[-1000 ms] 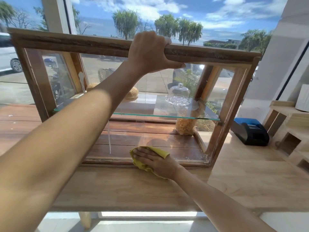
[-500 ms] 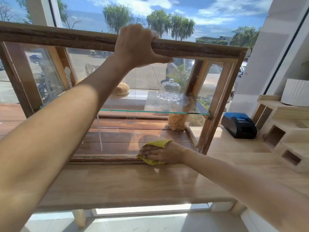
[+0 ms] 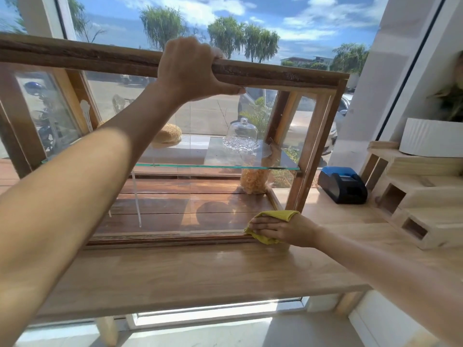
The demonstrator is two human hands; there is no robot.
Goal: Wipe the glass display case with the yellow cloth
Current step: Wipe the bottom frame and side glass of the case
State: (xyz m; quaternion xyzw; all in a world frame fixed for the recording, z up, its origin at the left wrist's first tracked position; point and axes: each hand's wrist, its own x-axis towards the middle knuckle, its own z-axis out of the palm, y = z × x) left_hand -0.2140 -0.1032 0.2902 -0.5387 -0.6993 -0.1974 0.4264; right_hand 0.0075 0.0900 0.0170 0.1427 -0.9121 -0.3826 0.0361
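1. Glass display case (image 3: 175, 151) – wood frame w/ glass panes, standing on the wooden counter (image 3: 190, 274) by the window. I'm logging its front glass door as swung up and open, prob. so the lower edge can be reached.
2. Left hand (image 3: 190, 71) – I'm seeing it gripping the door's top wooden rail, fingers curled over the far side, thumb underneath. Judging it's steadying the frame while the other hand is rubbing.
3. Glass shelf (image 3: 225, 156) – running mid-height inside the case; a bread roll (image 3: 168, 136) and a glass dome (image 3: 241, 135) are sitting on it. A jar of yellowish contents (image 3: 254, 181) is standing below, at back right.
4. Yellow cloth (image 3: 271, 227) – bunched under the palm, lying at the case's bottom front right corner, on the lower frame.
5. Right hand (image 3: 280, 227) – I'm reading it as pressing the cloth down, fingers straight and close together, pointing left. Flat palm prob. for even pressure.
6. Black-and-blue device (image 3: 342, 184) – sitting on the counter just right of the case, apart from the wiping.
7. Wooden block shelving (image 3: 411, 196) – standing at far right.
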